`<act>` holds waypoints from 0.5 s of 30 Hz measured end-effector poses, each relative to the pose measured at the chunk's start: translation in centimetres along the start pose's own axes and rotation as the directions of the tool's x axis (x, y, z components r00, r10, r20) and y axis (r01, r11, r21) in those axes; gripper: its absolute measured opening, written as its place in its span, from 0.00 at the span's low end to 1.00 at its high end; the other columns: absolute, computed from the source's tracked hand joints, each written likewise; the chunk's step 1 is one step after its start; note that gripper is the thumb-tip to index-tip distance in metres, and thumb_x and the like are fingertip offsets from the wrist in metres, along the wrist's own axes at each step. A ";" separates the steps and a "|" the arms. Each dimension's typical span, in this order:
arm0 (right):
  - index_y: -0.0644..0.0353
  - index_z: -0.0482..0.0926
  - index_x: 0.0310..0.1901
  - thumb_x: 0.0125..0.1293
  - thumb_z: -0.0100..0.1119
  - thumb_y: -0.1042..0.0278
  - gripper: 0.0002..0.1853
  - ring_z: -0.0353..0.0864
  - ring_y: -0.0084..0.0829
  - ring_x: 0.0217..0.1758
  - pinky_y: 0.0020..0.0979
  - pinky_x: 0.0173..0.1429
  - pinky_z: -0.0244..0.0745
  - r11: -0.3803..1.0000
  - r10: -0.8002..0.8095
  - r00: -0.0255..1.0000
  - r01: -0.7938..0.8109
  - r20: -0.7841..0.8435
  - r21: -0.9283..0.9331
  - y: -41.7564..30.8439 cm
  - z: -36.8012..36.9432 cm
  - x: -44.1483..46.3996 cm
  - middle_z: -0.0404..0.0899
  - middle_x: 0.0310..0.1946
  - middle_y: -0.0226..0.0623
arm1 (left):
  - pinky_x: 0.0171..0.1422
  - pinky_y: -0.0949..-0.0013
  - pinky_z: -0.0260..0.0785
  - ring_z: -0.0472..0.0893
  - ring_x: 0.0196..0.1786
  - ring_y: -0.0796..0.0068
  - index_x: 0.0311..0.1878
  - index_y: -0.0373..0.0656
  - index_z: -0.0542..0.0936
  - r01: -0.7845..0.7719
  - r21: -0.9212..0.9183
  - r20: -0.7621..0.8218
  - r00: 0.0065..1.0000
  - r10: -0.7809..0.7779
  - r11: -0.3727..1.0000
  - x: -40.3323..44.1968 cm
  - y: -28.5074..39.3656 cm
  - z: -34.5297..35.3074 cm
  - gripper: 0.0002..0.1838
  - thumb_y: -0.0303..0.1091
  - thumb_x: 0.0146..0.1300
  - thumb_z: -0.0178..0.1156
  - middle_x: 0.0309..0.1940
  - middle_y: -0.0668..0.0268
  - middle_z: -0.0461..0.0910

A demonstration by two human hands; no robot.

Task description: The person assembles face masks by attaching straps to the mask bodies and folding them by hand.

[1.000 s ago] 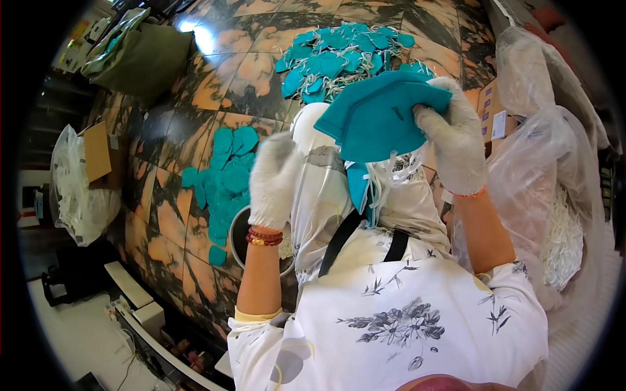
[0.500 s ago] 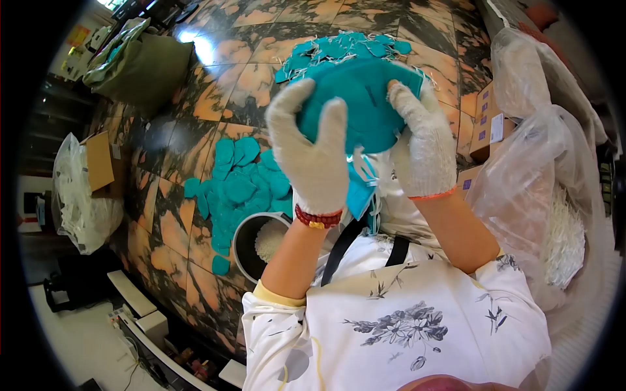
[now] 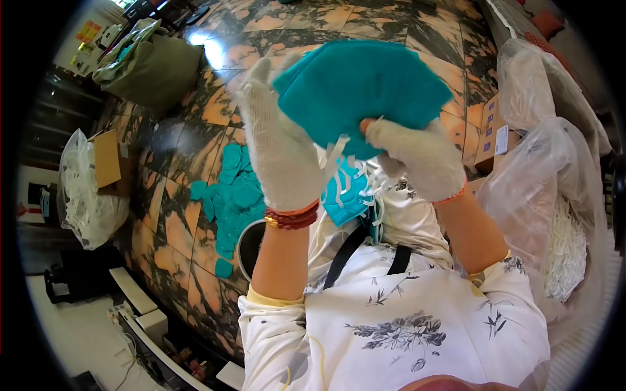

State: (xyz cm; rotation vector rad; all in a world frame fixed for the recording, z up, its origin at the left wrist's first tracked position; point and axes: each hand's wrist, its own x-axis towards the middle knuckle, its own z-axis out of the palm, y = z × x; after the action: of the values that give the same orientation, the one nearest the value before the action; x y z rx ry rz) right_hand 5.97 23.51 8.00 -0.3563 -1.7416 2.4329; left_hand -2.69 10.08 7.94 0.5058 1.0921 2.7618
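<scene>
Several teal face masks [image 3: 358,88] are fanned out in front of me, pinched along their lower right edge by my gloved right hand [image 3: 424,153]. My left hand [image 3: 274,146], in the same kind of white knit glove, stands upright at the stack's left side. Its fingers are stretched out, not wrapped round the masks; whether it touches their edge I cannot tell. On my lap lie more teal masks [image 3: 344,199] with white straps. Flat teal masks [image 3: 236,202] form a pile on the floor to the left, partly covered by my left arm.
A dark pot with a light rim [image 3: 249,251] stands beside my left forearm. Clear plastic bags with white straps [image 3: 566,257] and a cardboard box [image 3: 489,133] are on the right. At left are an olive sack [image 3: 153,72] and a bagged carton [image 3: 104,163].
My left hand has let go of the masks and moved left. My right hand now holds them lower, spread into a wider fan that covers the far pile.
</scene>
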 end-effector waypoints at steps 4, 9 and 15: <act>0.59 0.83 0.38 0.64 0.70 0.64 0.08 0.70 0.19 0.18 0.24 0.21 0.61 0.972 -0.176 0.974 0.149 -0.143 -0.182 -0.5 -1.3 0.3 0.78 0.23 0.28 | 0.49 0.69 0.76 0.81 0.44 0.75 0.62 0.36 0.75 0.215 0.527 0.382 0.805 -0.455 0.823 0.5 -0.9 -3.5 0.18 0.37 0.75 0.55 0.46 0.66 0.82; 0.58 0.83 0.42 0.68 0.65 0.65 0.07 0.66 0.17 0.18 0.22 0.22 0.56 0.961 -0.274 0.929 0.252 -0.248 -0.118 -1.3 -3.2 0.2 0.75 0.23 0.24 | 0.45 0.68 0.76 0.83 0.36 0.74 0.57 0.35 0.79 0.452 0.696 0.291 0.533 -0.795 0.558 -2.4 0.2 -3.6 0.14 0.32 0.74 0.55 0.36 0.65 0.83; 0.63 0.75 0.60 0.78 0.56 0.62 0.17 0.86 0.34 0.55 0.42 0.60 0.84 0.933 -0.306 0.925 0.338 -0.225 0.120 1.1 -7.4 1.0 0.83 0.54 0.41 | 0.55 0.63 0.76 0.85 0.42 0.69 0.49 0.37 0.77 0.647 0.590 0.244 0.427 -0.871 0.483 -5.2 -0.6 -7.5 0.11 0.35 0.74 0.56 0.35 0.62 0.84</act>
State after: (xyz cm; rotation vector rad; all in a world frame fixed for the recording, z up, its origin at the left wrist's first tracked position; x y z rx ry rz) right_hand 7.03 30.12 4.54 -0.2629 -1.3896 2.1916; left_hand -0.48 4.46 1.02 0.5413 1.3032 1.4233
